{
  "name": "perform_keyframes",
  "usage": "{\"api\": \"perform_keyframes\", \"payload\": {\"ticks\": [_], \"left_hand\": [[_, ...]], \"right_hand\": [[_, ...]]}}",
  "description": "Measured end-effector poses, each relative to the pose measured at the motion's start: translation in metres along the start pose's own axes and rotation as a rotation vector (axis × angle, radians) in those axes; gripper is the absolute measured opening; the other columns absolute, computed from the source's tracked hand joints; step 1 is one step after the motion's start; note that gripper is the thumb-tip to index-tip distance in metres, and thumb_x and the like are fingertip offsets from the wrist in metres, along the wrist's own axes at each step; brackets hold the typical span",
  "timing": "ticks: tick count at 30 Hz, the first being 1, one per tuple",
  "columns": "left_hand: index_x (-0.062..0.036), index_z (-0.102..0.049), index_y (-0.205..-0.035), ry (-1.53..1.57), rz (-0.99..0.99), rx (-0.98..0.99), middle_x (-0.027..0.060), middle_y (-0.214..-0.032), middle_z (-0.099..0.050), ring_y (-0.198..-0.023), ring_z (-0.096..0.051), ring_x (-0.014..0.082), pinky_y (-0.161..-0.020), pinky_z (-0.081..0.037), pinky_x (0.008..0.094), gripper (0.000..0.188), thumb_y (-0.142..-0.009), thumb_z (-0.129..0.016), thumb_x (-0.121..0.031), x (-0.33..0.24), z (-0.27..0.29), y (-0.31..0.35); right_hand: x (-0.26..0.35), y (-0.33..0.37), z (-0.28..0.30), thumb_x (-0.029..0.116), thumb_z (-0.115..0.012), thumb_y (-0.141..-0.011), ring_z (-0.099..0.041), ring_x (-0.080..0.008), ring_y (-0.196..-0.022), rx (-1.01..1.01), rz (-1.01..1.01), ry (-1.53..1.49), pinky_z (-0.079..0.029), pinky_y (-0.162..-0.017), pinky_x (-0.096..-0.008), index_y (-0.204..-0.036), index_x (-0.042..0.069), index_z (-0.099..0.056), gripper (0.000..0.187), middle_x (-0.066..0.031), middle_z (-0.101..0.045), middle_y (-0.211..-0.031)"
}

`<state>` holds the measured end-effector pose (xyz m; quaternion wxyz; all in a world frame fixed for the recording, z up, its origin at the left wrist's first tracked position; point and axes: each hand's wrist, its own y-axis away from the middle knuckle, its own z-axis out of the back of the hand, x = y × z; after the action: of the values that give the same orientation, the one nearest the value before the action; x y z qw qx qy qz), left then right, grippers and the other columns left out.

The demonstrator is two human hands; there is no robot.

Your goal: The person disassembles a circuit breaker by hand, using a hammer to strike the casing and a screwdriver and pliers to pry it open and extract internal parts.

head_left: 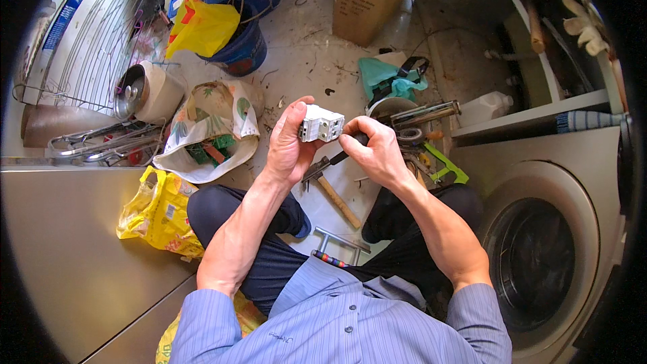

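My left hand [291, 136] is closed around a white block-shaped circuit breaker [322, 125], which has dark screw holes and slots on its faces. At its right side, my right hand [374, 150] has thumb and forefinger pinched together close to the breaker. Something dark shows behind those fingers, but its kind is hidden. Below the hands a hammer with a wooden handle [338, 202] lies on the floor. Nearer my body, between my legs, is a grey metal pull handle [342, 244].
A front-loading washing machine [539, 249] stands at my right. At left are a yellow plastic bag [162, 212] and an open white bag [236, 131] of odds and ends. Farther off stand a blue bucket [246, 54] and a cardboard box [371, 0]. Hand tools and a lime-green frame [448, 164] lie right.
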<state>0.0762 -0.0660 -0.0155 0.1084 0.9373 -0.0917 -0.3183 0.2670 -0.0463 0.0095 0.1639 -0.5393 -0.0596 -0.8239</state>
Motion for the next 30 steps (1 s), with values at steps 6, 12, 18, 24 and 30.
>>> {"api": "perform_keyframes", "payload": {"ticks": [6,12,18,24,30], "left_hand": [[-0.0133,-0.052,-0.131,-0.099,-0.055,-0.013,0.0018,-0.112,-0.062,-0.105,-0.065,0.0176,-0.091,-0.055,0.0429,0.046,-0.096,-0.070,-0.037,0.001,-0.005,0.003],[-0.0134,-0.050,-0.135,-0.042,-0.005,0.001,0.0022,-0.114,-0.061,-0.109,-0.063,0.0176,-0.092,-0.054,0.0431,0.049,-0.095,-0.071,-0.033,0.001,0.001,0.000],[-0.0145,-0.044,-0.145,-0.119,0.185,0.104,0.0065,-0.127,-0.060,-0.117,-0.061,0.0243,-0.094,-0.056,0.0520,0.063,-0.090,-0.074,-0.026,-0.007,-0.008,0.006],[-0.0133,-0.042,-0.148,-0.214,0.106,0.141,0.0065,-0.127,-0.061,-0.120,-0.060,0.0211,-0.100,-0.054,0.0360,0.079,-0.080,-0.079,0.001,-0.017,0.001,0.002],[-0.0142,-0.055,-0.135,-0.130,-0.054,0.261,0.0027,-0.124,-0.062,-0.124,-0.058,0.0201,-0.104,-0.051,0.0360,0.073,-0.071,-0.076,0.015,-0.018,0.001,-0.002]], "right_hand": [[-0.007,-0.002,-0.003,0.015,-0.069,-0.082,-0.068,-0.0310,-0.078,-0.051,0.071,0.052,-0.054,-0.070,-0.0387,-0.087,-0.001,-0.068,0.017,-0.0176,-0.068,-0.084],[0.000,-0.002,-0.006,0.011,-0.071,-0.078,-0.066,-0.0293,-0.070,-0.150,0.161,0.131,-0.053,-0.062,-0.0372,-0.078,0.001,-0.065,0.012,-0.0144,-0.064,-0.077],[-0.001,0.000,0.009,0.006,-0.074,-0.075,-0.062,-0.0271,-0.064,-0.237,0.511,0.395,-0.051,-0.055,-0.0368,-0.073,0.004,-0.059,0.015,-0.0098,-0.057,-0.071],[0.002,0.004,0.015,-0.002,-0.075,-0.076,-0.065,-0.0279,-0.068,-0.213,0.567,0.337,-0.053,-0.060,-0.0347,-0.082,0.001,-0.064,0.013,-0.0113,-0.063,-0.078],[0.005,0.012,0.010,0.012,-0.074,-0.083,-0.067,-0.0182,-0.074,-0.145,0.071,-0.073,-0.052,-0.066,-0.0301,-0.093,-0.002,-0.070,0.018,-0.0107,-0.069,-0.082]]}}
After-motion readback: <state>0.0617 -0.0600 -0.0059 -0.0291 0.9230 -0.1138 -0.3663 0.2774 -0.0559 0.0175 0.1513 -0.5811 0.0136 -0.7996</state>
